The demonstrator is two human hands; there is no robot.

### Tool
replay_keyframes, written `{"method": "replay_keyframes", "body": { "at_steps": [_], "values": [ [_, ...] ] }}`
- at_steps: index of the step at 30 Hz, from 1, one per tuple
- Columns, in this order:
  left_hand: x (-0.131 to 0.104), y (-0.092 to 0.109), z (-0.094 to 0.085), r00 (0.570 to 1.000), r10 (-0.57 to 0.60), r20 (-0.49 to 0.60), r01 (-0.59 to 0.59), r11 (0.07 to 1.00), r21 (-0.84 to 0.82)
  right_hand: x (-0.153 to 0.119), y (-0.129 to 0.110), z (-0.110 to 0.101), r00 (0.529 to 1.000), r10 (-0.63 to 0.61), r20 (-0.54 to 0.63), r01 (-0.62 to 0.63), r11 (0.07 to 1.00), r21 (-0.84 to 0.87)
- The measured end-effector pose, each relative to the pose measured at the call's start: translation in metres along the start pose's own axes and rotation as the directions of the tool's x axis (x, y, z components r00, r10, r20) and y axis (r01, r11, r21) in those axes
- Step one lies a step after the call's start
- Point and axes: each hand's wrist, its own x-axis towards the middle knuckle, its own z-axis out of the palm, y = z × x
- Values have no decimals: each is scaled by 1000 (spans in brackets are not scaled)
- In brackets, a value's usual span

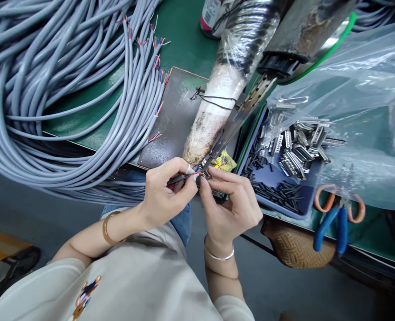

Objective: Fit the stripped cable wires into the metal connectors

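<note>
My left hand [169, 189] pinches the end of a dark-sheathed cable [175, 179], whose thin coloured wires [194, 174] stick out between thumb and index finger. White wrapping shows on those two fingertips. Close beside it on the right, my right hand [229, 203] has thumb and fingers closed around a small metal connector [205, 173], partly hidden by the fingertips. The wires meet the connector between both hands. Just above it is the lower end of a long metal soldering tool [229, 129], slanting down from the upper right. A yellow piece [224, 161] lies behind my right fingers.
Bundled grey cables [117, 138] with stripped ends cover the left. A taped white duct [214, 102] stands over a dark plate [164, 133]. On the right are a blue tray [306, 207] of connectors and black tubes, plastic sheeting [361, 151], blue-handled pliers [342, 227] and orange-handled scissors [360, 209].
</note>
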Motion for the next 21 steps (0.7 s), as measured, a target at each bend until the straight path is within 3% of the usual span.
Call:
{"method": "replay_keyframes", "body": {
  "at_steps": [6, 14, 21],
  "values": [
    [0, 0, -1, 999, 39, 15, -38, 999, -30, 0, -2, -2, 1000, -24, -16, 23, 999, -28],
    [-3, -1, -3, 993, -118, 29, 118, 993, -18, -5, 3, -3, 996, -71, 58, 75, 994, -73],
    [-1, 2, -1, 998, -58, -5, 58, 998, -16, 1, 0, -4, 997, -66, 34, 68, 995, -78]
  ]
}}
